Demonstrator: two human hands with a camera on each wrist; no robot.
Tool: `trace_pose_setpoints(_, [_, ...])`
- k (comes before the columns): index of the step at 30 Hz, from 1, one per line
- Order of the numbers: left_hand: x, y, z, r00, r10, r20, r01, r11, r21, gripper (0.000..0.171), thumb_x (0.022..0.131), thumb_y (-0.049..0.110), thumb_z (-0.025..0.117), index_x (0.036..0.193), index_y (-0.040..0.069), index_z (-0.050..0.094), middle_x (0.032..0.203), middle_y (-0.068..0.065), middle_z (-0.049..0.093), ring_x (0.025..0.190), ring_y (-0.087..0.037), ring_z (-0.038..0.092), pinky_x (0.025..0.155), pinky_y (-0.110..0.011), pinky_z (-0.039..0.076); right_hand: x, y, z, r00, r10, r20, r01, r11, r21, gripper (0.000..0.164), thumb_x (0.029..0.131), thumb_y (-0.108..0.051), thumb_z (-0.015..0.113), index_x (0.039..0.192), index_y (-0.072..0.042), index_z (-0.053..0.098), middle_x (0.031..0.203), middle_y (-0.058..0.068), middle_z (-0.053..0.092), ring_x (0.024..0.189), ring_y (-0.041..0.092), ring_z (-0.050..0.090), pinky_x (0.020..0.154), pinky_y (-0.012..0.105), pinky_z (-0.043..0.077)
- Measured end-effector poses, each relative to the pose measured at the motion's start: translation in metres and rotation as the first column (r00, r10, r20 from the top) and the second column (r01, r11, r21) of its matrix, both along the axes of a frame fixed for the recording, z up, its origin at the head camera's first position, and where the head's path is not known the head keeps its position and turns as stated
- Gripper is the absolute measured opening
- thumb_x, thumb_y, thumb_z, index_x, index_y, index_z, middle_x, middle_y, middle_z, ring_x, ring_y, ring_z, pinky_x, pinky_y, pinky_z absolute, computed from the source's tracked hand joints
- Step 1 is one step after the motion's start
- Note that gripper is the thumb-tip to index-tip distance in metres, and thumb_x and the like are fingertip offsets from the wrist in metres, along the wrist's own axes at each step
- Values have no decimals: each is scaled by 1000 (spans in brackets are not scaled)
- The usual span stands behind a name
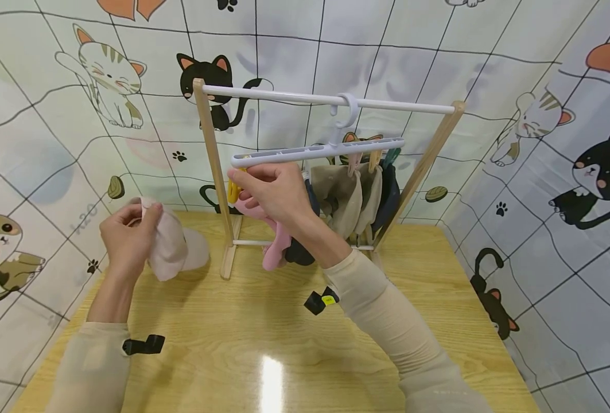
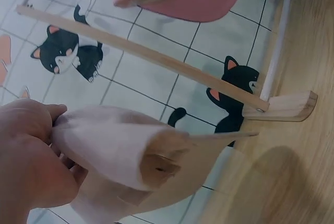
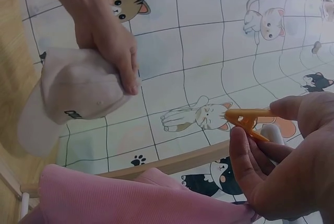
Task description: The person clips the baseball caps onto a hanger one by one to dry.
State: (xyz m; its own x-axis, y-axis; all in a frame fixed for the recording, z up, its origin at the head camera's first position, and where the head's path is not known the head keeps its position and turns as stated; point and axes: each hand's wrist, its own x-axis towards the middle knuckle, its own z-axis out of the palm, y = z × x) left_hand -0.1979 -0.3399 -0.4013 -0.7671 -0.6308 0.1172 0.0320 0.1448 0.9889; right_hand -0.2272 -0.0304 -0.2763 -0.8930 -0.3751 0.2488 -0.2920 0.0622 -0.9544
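My left hand [image 1: 129,232] pinches the edge of a pale cap [image 1: 167,246], which hangs from the fingers with its brim toward the rack. Close by the left end of the pale hanger [image 1: 294,154], my right hand [image 1: 279,192] squeezes a yellow clothespin [image 3: 250,122] between thumb and fingers. In the right wrist view the pin's jaws point toward the pale cap [image 3: 86,85]. A pink cap [image 1: 279,244] hangs just below my right hand, its upper end partly hidden by that hand.
The hanger hooks over the white bar [image 1: 284,96] of a wooden-legged rack [image 1: 214,155]. Beige caps [image 1: 346,201] and a dark cap [image 1: 387,192] hang at its right half by pink, tan and green clothespins. The rack stands on a wooden table [image 1: 222,344] before a cat-print sheet.
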Motion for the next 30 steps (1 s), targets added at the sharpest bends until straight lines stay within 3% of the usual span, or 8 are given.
trace_pose_setpoints(4, [12,11,8,999,2,-49,-10,988,-153,18,103,27,82,105,9,80,120,17,69,90,4,71,77,-6,58,0,-1,-1,1000,-1,5,1,1000,0,27,101,-31,87,113,-7,87,99,12,86,93,43,84,85,47,72])
trace_pose_setpoints(9, [26,25,20,990,-12,-140,-34,947,-319,21,103,25,82,107,4,80,108,25,69,83,10,71,73,-5,56,-1,-1,-2,1000,-11,21,11,1000,-3,28,100,-33,88,112,-8,87,99,12,86,94,45,83,91,57,70])
trace_pose_setpoints(15, [40,39,33,968,-52,-246,-69,887,-457,19,102,18,84,107,0,81,97,36,67,77,12,63,71,-5,49,-3,-1,-3,1000,-9,18,9,1000,-5,28,101,-32,87,113,-7,87,101,12,86,81,27,84,92,57,70])
trace_pose_setpoints(17, [44,42,36,963,-68,-260,-70,870,-488,18,102,17,83,107,-1,81,93,39,66,76,13,61,71,-5,48,-3,-1,-3,1000,-4,19,5,1000,-11,28,101,-31,88,113,-7,87,101,12,86,81,25,84,92,58,70])
trace_pose_setpoints(20, [52,47,40,958,-95,-271,-62,854,-517,21,103,17,82,107,-4,80,93,42,64,77,16,61,71,-3,48,-2,-2,-3,1000,2,29,-1,1000,-20,27,101,-31,88,113,-7,87,100,13,86,87,38,85,92,59,70])
trace_pose_setpoints(24, [58,53,42,953,-111,-283,-58,849,-526,22,103,15,81,110,-6,79,100,45,63,82,19,64,75,-1,50,-2,-2,-4,999,14,48,-13,999,-30,26,101,-30,88,113,-7,87,101,13,86,98,49,83,92,57,70])
trace_pose_setpoints(30, [62,61,42,917,-154,-368,-66,851,-520,18,101,8,81,107,-8,79,103,41,68,83,16,66,78,-3,52,-4,0,-2,999,26,38,-24,998,-55,25,100,-27,88,115,-7,87,102,14,86,85,32,87,88,49,72])
